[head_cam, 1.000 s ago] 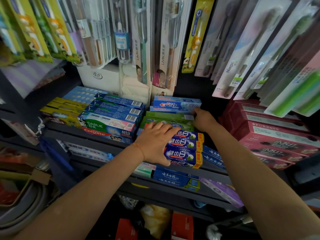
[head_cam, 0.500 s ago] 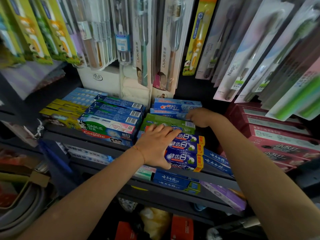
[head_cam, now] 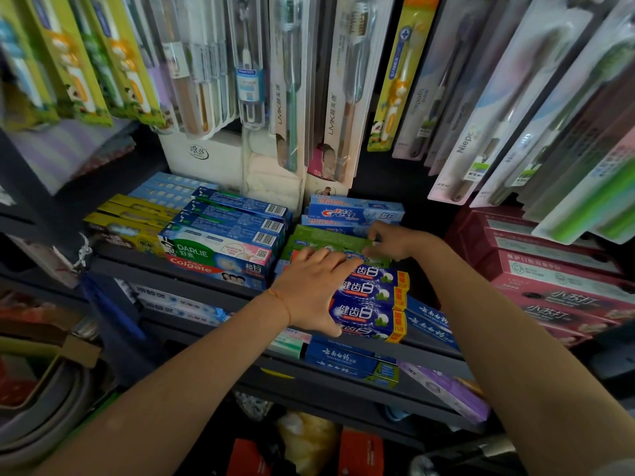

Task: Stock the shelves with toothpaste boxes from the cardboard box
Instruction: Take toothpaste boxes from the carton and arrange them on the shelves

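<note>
On the shelf, left grip spread flat over blue boxes to steady them, right grip pinching green box to square it.

Dim shop; dark shelving, toothbrush packs hung above.

I'm in a shop's dental-care aisle. Carded toothbrushes hang in rows above a dark shelf stacked with branded toothpaste boxes.
</note>
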